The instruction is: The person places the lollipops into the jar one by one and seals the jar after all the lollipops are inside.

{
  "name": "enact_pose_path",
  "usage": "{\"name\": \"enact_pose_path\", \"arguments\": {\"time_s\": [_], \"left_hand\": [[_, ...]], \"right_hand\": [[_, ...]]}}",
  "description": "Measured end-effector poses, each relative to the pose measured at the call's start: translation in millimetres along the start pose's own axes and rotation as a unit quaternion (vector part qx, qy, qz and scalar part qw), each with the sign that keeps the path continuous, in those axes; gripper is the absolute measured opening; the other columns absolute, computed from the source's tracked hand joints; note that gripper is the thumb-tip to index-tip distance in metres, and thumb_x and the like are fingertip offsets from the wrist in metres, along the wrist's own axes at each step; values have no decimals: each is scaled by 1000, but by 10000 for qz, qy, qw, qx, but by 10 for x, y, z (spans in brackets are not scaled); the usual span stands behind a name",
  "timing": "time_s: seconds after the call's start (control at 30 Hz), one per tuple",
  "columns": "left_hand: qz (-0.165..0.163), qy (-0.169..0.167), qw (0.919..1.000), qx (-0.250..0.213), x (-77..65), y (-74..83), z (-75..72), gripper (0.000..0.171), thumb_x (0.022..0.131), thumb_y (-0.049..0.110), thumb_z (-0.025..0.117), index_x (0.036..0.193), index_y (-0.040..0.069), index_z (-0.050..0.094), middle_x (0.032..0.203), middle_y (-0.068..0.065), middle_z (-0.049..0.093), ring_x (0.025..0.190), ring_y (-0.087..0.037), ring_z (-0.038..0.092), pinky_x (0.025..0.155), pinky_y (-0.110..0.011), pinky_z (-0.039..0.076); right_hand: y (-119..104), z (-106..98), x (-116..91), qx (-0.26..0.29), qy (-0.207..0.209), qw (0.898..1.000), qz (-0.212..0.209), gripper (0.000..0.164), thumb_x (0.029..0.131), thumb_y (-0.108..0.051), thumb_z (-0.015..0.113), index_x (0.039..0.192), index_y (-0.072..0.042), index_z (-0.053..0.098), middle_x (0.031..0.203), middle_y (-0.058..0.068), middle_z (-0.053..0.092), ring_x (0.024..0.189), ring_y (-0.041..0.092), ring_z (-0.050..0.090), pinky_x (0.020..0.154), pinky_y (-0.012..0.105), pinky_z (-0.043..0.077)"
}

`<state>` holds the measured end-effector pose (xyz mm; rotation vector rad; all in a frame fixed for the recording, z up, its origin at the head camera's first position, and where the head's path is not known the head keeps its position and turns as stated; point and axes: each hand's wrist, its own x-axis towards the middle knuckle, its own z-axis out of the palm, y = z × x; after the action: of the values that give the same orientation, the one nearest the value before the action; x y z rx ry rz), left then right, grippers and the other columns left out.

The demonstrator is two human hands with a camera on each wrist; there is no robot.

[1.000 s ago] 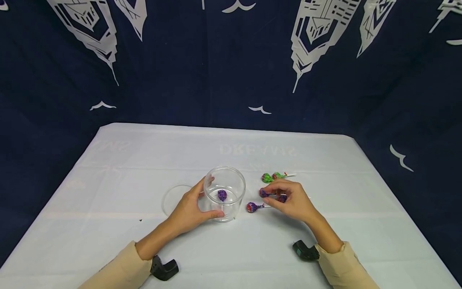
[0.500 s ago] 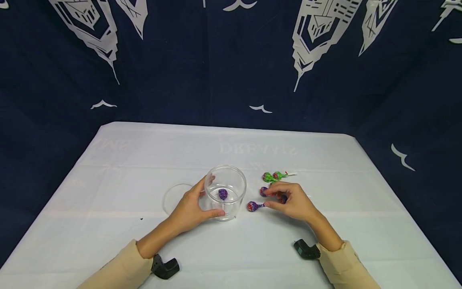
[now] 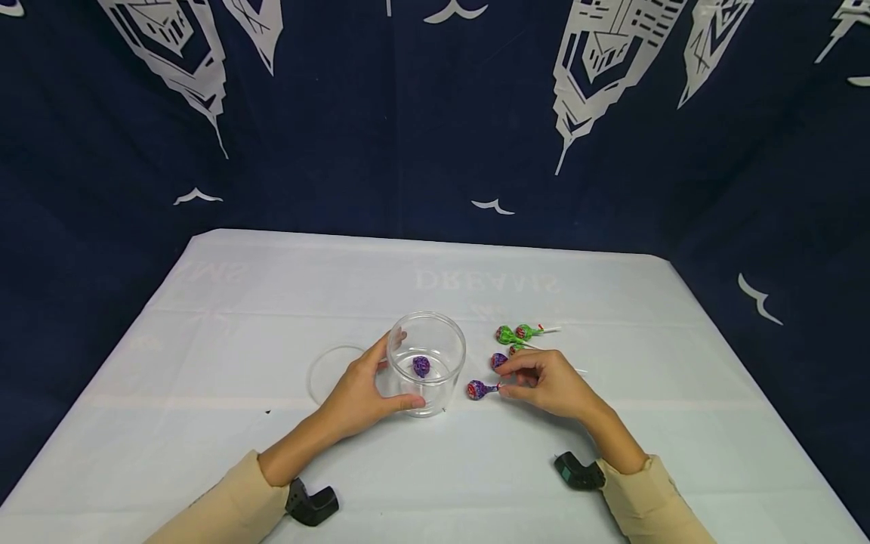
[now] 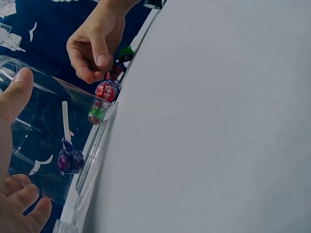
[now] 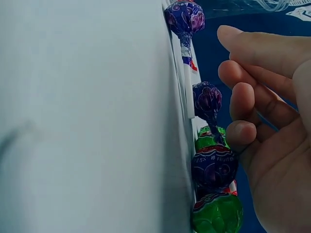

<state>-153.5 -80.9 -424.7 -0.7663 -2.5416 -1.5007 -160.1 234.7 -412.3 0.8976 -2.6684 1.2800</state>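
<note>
My left hand [image 3: 356, 397] grips a clear jar [image 3: 446, 374] from its left side, thumb in front and fingers behind. Inside the jar stands a purple-wrapped lollipop [image 3: 421, 367], its white stick pointing up in the left wrist view [image 4: 66, 116]. To the right, my right hand [image 3: 553, 385] hovers with loosely bent fingers over several lollipops. Nearest its thumb lies a purple lollipop [image 3: 478, 390]; another purple lollipop [image 3: 499, 360] is by the index fingertip. In the right wrist view, a gap separates thumb and fingers, and nothing sits between them. The hand partly hides the lollipops beneath it.
Green-wrapped lollipops [image 3: 504, 335] lie behind the right hand. A clear round ring, perhaps a lid [image 3: 310, 374], lies left of the jar. The white-covered table [image 3: 204, 453] ends at a dark blue patterned cloth [image 3: 381, 151]. A dark speck [image 3: 268, 412] is at left.
My right hand has spread its fingers and drawn slightly toward me, its thumb shifting from the middle purple lollipop to the front one. A green lollipop is newly uncovered. My left hand stays on the jar.
</note>
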Motion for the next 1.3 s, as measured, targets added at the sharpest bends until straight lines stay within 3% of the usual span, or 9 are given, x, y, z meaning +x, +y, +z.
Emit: {"name": "enact_pose_path", "arguments": {"time_s": [0.17, 0.4, 0.93, 1.07, 1.3], "left_hand": [[-14, 2, 10000, 1, -6, 0, -4, 102, 62, 53, 77, 145, 27, 24, 140, 0, 40, 124, -13, 39, 97, -32, 41], [35, 3, 10000, -61, -1, 2, -3, 101, 62, 52, 78, 144, 27, 25, 140, -1, 41, 125, -12, 38, 98, -33, 41], [44, 5, 10000, -20, 5, 9, -12, 101, 62, 52, 78, 144, 23, 26, 140, -1, 41, 124, -13, 39, 98, -32, 41], [46, 18, 10000, -6, 4, 4, -9, 101, 62, 52, 78, 144, 23, 26, 139, -1, 41, 124, -13, 40, 97, -31, 41], [6, 13, 10000, -8, 1, -4, -6, 101, 62, 53, 77, 144, 23, 26, 139, 0, 41, 124, -13, 39, 97, -31, 41]], "right_hand": [[-6, 1, 6, -205, -19, 9997, -105, 17, 71, -12, 79, 86, -9, 72, 83, -2, 65, 62, 14, 52, 48, 19, 42], [-38, 14, 15, -423, -45, 9985, -331, 17, 69, -8, 80, 84, -8, 72, 84, 2, 66, 63, 20, 50, 49, 22, 41], [-29, 27, 46, -1141, -180, 9929, -278, 17, 67, -10, 81, 82, -14, 74, 84, -11, 65, 82, 7, 57, 74, 27, 49], [-16, 31, 53, -1236, -133, 9919, -269, 18, 66, -12, 82, 81, -15, 74, 83, -13, 65, 82, 6, 58, 78, 30, 47], [-8, 42, 35, -1401, -11, 9900, -132, 19, 65, -15, 83, 81, -19, 74, 84, -14, 66, 86, 9, 57, 76, 36, 31]]}}
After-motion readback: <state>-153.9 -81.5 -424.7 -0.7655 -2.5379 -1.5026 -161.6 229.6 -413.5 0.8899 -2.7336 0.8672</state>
